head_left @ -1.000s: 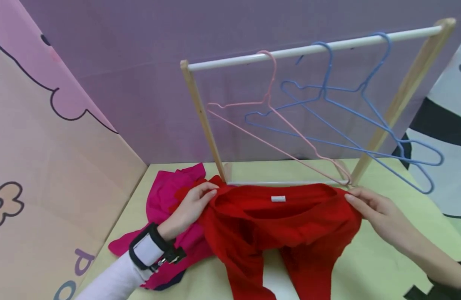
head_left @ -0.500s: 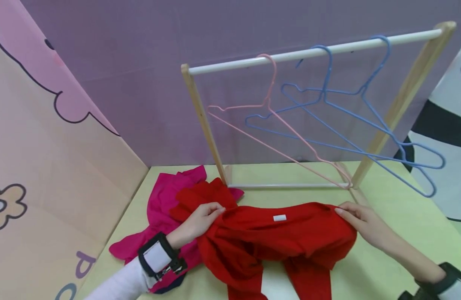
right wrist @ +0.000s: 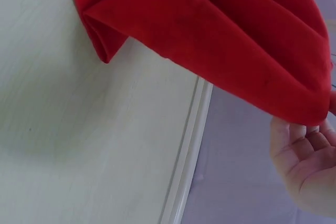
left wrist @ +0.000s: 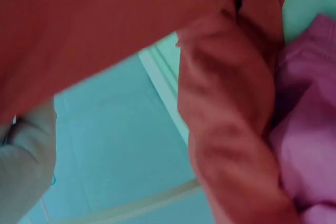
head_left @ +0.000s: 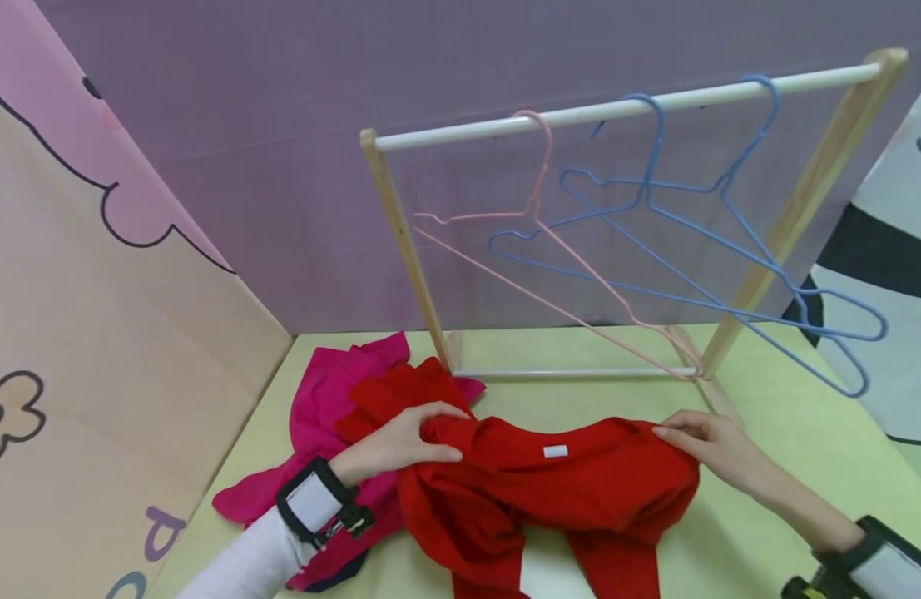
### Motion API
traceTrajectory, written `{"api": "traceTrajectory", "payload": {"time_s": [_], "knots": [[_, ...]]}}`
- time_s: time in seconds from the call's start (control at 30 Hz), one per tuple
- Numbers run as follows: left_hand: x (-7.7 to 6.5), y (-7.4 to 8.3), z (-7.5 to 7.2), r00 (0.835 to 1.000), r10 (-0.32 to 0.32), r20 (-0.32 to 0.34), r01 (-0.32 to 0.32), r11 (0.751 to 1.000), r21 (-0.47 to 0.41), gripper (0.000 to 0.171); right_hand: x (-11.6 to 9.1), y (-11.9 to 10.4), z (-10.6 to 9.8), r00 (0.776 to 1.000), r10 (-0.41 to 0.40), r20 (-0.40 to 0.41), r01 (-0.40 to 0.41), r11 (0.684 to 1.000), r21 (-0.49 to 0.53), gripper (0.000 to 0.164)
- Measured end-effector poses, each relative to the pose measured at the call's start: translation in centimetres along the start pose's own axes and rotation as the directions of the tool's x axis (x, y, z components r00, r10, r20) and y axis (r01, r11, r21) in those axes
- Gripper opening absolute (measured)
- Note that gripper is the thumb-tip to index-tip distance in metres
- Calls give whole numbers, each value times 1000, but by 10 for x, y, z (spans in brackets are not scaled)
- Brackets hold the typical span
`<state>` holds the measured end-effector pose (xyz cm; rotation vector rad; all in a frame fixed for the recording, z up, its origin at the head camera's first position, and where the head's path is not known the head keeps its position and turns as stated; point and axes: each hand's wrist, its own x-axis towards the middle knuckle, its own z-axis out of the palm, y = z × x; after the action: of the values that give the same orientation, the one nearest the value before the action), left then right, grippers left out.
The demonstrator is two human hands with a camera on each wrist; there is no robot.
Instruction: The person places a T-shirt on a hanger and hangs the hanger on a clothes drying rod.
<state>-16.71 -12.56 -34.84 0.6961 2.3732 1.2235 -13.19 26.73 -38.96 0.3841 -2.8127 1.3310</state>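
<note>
Both hands hold up red trousers (head_left: pixel 557 491) by the waistband, above the table. A small white label shows at the middle of the waistband, and two legs hang down. At the left corner, my left hand (head_left: pixel 403 441) holds the bunched cloth between a spread thumb and fingers. My right hand (head_left: pixel 710 445) pinches the right corner between thumb and fingertips. In the left wrist view the red cloth (left wrist: pixel 226 103) hides the left fingers. The right wrist view shows the cloth's edge (right wrist: pixel 220 51) above the table.
Behind the trousers stands a wooden rack with a white rail (head_left: pixel 460 131). A pink hanger (head_left: pixel 538 175) and two blue hangers (head_left: pixel 651 158) hang from it. Magenta clothing (head_left: pixel 325 399) and more red cloth (head_left: pixel 400 391) lie on the pale table (head_left: pixel 797 433) at the left.
The trousers have been lowered and brought nearer, away from the rack. My left thumb has spread from the fingers at the waistband, and my right hand has shifted slightly left.
</note>
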Motion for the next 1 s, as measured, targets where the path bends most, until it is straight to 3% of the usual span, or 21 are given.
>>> {"api": "traceTrajectory", "payload": {"time_s": [0.1, 0.2, 0.33, 0.47, 0.53, 0.7, 0.8, 0.9, 0.93, 1.0], "knots": [[4, -8, 0, 998, 51, 30, -52, 999, 7, 36, -1, -2, 1, 1000, -4, 3, 4, 1000, 13, 14], [6, -10, 3, 994, 106, -17, -105, 993, 48, 22, -3, -2, 1, 996, -84, 20, 83, 996, 30, 9], [3, 3, 5, 987, 139, -81, -132, 988, 85, 11, -7, -7, 0, 979, -193, 67, 190, 980, 55, 10], [-3, 23, 4, 984, 145, -105, -136, 987, 84, 11, -8, -23, -6, 968, -242, 68, 238, 970, 56, 15], [-5, 27, 4, 982, 150, -113, -140, 986, 87, 12, -9, -37, -12, 971, -233, 47, 232, 972, 28, 16], [2, 13, 7, 979, 149, -137, -135, 985, 105, 12, -9, -78, -32, 973, -216, -74, 212, 975, -61, 19], [4, 6, 8, 976, 157, -152, -142, 984, 108, 11, 0, -99, -41, 937, -290, -194, 261, 952, -163, 26], [3, 6, 9, 973, 164, -163, -149, 984, 102, 8, 16, -112, -48, 898, -362, -250, 294, 917, -270, 35], [3, 6, 9, 973, 162, -164, -147, 984, 99, 7, 22, -115, -50, 894, -371, -250, 295, 909, -295, 38], [3, 5, 10, 973, 160, -164, -145, 985, 97, 6, 34, -121, -53, 914, -343, -219, 269, 913, -308, 44]]}}
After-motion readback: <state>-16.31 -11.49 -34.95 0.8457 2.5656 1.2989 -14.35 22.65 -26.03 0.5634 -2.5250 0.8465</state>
